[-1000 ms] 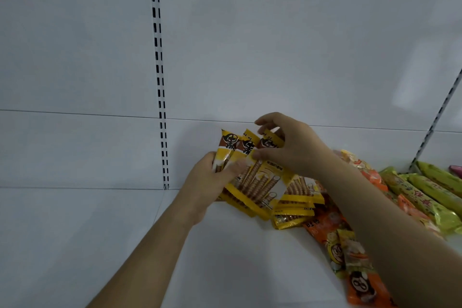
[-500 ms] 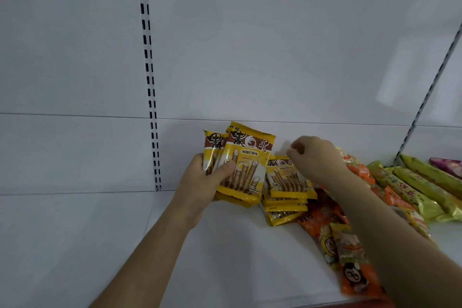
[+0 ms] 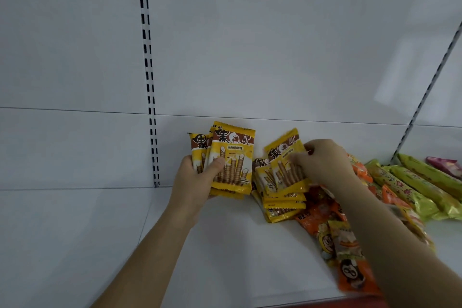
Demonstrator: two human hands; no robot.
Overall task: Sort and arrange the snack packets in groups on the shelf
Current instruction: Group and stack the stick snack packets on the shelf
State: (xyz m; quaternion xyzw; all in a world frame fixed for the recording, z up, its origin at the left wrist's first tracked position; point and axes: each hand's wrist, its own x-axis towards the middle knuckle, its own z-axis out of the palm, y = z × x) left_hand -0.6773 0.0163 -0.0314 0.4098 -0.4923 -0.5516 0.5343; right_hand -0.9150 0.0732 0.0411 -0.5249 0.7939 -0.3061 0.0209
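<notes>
Left hand grips yellow wafer-roll packets; right hand pinches another off pile. Should square edges before stacking.

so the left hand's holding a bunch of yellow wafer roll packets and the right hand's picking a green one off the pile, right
Not quite. In the head view the right hand is lifting another yellow wafer roll packet, not a green one. The left hand does hold a bunch of yellow packets.
</notes>
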